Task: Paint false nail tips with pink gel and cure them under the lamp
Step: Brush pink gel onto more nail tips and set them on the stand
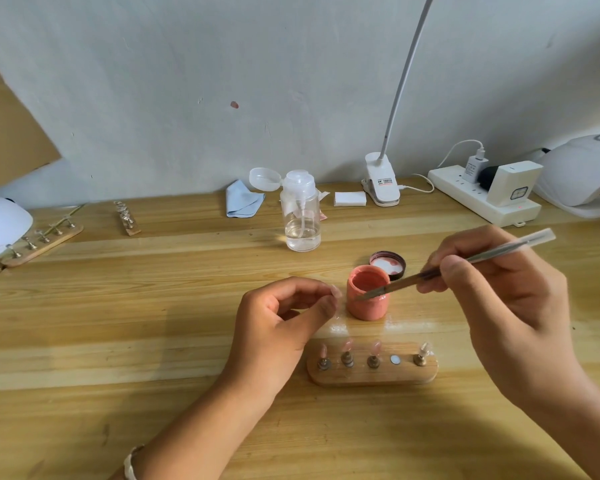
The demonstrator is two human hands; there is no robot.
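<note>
Two hands loading gel: right hand fingers pinch brush at pink gel pot; left hand fingers pinch clear nail tip, likely due a steady stroke.

No writing is legible. The sticker on the lamp clip, left of the power strip, and the print on the charger plugged into the strip are too small to read.
</note>
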